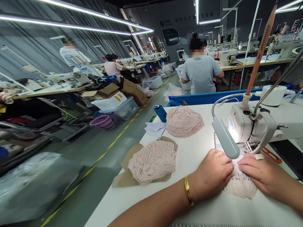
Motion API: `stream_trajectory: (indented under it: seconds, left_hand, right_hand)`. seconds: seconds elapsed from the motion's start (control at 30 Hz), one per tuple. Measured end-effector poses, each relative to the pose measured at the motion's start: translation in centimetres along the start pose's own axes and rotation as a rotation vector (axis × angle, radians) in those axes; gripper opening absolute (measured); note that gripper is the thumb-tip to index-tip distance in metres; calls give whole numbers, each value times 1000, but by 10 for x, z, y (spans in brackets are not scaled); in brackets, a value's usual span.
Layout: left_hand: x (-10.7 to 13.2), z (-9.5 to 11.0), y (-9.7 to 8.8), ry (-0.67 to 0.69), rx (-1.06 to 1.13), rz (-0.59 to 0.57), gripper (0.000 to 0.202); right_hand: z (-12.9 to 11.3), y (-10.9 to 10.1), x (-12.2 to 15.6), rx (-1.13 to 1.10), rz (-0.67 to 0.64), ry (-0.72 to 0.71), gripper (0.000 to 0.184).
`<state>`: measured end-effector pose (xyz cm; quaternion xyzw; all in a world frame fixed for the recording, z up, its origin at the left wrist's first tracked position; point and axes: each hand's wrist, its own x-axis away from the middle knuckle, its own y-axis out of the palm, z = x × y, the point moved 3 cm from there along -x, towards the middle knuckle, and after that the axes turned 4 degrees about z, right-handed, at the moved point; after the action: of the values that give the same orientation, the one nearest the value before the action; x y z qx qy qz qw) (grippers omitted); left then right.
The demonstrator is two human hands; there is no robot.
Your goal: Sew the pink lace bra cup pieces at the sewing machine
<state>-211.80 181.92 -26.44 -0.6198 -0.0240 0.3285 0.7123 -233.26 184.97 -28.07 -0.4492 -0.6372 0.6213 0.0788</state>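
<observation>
A pale pink lace piece [240, 188] lies under the head of a white sewing machine [240, 121], in the light of a grey lamp [226, 138]. My left hand [213, 171], with a gold ring and bracelet, grips its left side with curled fingers. On the opposite edge, my right hand [260, 173] holds the lace down, fingers together. The needle area is partly hidden by the lamp and my hands. To the left, another lace piece [153, 162] rests on brown paper [118, 181], and a rounded lace stack [184, 121] sits farther back.
A blue thread cone [160, 113] and a white folded item [155, 128] are at the table's left edge. Orange-handled snips [272, 156] and a black flat object [290, 156] lie right of the machine. A person in a grey shirt [202, 74] sits ahead.
</observation>
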Motion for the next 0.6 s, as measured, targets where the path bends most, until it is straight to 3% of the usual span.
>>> stream_trajectory:
  seconds: [0.23, 0.6]
  left_hand:
    - [1, 0, -1, 0, -7, -6, 18]
    - [-5, -16, -4, -44, -81, 21, 16]
  right_hand:
    - [4, 4, 2, -13, -46, -21, 34]
    - [12, 12, 1, 75, 6, -7, 43]
